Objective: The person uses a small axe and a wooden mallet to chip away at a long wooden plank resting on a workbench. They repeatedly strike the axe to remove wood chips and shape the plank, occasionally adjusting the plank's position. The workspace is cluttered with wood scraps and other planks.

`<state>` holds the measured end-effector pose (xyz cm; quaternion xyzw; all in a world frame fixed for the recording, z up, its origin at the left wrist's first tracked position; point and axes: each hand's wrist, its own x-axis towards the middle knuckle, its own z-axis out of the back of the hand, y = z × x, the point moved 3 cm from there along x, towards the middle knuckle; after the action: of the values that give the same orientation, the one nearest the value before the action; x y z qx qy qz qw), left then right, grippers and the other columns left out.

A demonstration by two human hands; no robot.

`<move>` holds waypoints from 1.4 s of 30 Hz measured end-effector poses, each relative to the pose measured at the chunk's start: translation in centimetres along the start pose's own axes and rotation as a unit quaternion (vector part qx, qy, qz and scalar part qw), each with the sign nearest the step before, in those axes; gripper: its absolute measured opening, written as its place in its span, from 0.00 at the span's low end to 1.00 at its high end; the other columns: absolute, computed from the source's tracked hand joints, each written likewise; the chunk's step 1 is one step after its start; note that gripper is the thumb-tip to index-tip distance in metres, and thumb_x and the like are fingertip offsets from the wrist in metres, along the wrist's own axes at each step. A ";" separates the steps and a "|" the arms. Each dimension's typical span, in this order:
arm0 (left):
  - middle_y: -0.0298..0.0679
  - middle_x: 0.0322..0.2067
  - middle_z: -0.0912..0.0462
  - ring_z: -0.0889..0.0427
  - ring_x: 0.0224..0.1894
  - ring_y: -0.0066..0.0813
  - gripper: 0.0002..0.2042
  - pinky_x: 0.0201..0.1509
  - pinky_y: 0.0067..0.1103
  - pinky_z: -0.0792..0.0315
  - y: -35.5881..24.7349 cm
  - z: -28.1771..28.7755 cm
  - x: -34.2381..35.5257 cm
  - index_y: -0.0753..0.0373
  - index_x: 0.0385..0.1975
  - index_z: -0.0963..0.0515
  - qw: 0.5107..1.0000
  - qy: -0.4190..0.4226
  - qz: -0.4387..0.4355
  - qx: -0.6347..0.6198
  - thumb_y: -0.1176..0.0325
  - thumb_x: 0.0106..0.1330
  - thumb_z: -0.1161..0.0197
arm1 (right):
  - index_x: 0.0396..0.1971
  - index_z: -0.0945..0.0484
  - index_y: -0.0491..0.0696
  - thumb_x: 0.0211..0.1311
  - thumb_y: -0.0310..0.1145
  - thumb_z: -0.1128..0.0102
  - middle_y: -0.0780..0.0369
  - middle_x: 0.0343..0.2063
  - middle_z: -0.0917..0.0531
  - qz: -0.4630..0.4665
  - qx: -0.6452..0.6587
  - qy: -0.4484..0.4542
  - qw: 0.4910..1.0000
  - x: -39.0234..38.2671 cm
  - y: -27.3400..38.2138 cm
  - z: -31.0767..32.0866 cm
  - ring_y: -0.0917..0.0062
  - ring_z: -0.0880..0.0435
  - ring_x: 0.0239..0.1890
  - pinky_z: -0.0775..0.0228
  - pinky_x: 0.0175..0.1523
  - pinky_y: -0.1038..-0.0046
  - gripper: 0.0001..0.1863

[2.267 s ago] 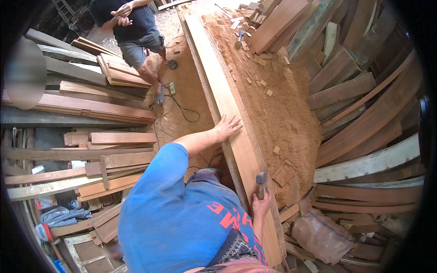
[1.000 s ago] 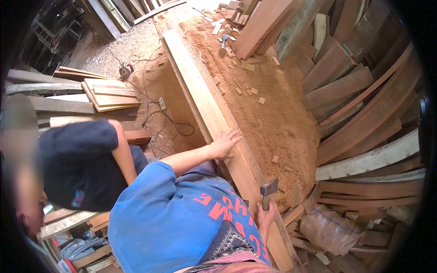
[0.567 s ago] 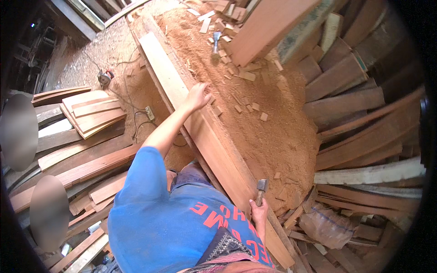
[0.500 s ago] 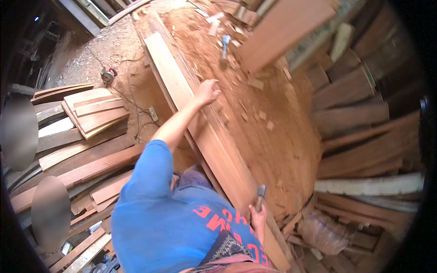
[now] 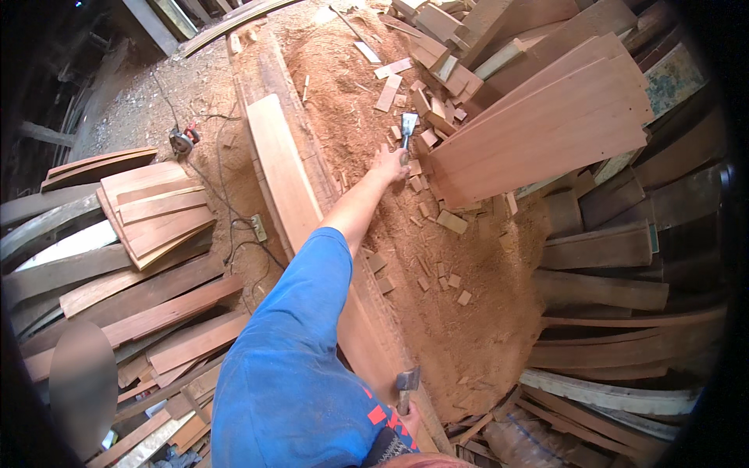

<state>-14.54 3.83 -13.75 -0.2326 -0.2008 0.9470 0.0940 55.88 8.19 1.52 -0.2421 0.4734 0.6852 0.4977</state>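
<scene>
My left hand (image 5: 388, 166) reaches across the long plank and closes around the handle of a chisel (image 5: 408, 127). The chisel's wide metal blade points away from me, above the sawdust. Close to my body, my right hand (image 5: 409, 421) grips a hammer (image 5: 406, 382) by its handle, with the head up; my shirt partly covers this hand. Between my arms and beneath them runs a smooth reddish plank (image 5: 285, 164), lying on a rough timber beam (image 5: 292, 101). My left arm hides the plank's middle.
Wide boards (image 5: 546, 117) lean at the far right, beside wood offcuts (image 5: 451, 221) scattered on sawdust. Stacked boards (image 5: 152, 207) fill the left. A corded power tool (image 5: 183, 140) and a socket block (image 5: 258, 228) lie on the ground. More planks (image 5: 601, 248) line the right.
My left hand has left the plank and moved right to the chisel, closing on its handle. The hammer remains in my right hand. The view has shifted.
</scene>
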 end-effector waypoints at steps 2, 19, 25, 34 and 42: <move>0.55 0.67 0.32 0.29 0.69 0.58 0.32 0.70 0.45 0.29 1.0 -1.1 2.8 0.39 0.69 0.27 0.999 0.035 0.020 0.006 0.48 0.63 0.28 | 0.35 0.19 0.42 0.52 0.36 0.20 0.64 0.24 0.21 -0.010 -0.016 -0.016 1.000 0.0 1.4 0.4 0.78 0.25 0.28 0.29 0.36 0.69 0.18; 0.40 0.42 0.16 0.16 0.43 0.27 0.19 0.46 0.29 0.18 -3.2 -4.2 -0.7 0.57 0.54 0.21 0.895 0.172 -0.034 -0.411 0.55 0.67 0.39 | 0.39 0.19 0.40 0.51 0.34 0.21 0.58 0.26 0.19 0.000 -0.029 -0.033 0.999 2.5 6.8 1.4 0.68 0.22 0.30 0.26 0.41 0.65 0.19; 0.40 0.53 0.19 0.15 0.54 0.36 0.19 0.53 0.39 0.17 -5.0 2.3 -11.1 0.56 0.56 0.23 0.734 0.197 0.023 -0.649 0.58 0.73 0.53 | 0.46 0.19 0.38 0.45 0.33 0.19 0.45 0.52 0.22 0.185 -0.130 -0.044 0.973 5.3 5.1 -1.3 0.48 0.22 0.55 0.29 0.62 0.55 0.28; 0.44 0.50 0.16 0.12 0.50 0.37 0.31 0.58 0.32 0.14 -6.2 11.9 -26.6 0.59 0.69 0.40 0.713 0.151 -0.114 -0.675 0.78 0.69 0.32 | 0.56 0.22 0.41 0.46 0.30 0.20 0.45 0.60 0.28 0.317 -0.132 0.017 0.939 4.3 7.8 -6.1 0.46 0.29 0.64 0.35 0.69 0.53 0.34; 0.41 0.48 0.24 0.13 0.48 0.34 0.22 0.48 0.30 0.10 -4.0 15.8 -37.3 0.59 0.61 0.37 0.784 -0.003 -0.185 -0.592 0.79 0.73 0.36 | 0.58 0.27 0.36 0.44 0.40 0.15 0.41 0.67 0.33 0.377 -0.251 -0.026 0.891 2.4 7.8 -7.0 0.44 0.32 0.66 0.36 0.68 0.47 0.43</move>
<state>10.83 -7.97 15.78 -0.1985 -0.7613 0.6072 0.1110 46.89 2.61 -0.24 -0.1443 0.3280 0.9234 0.1375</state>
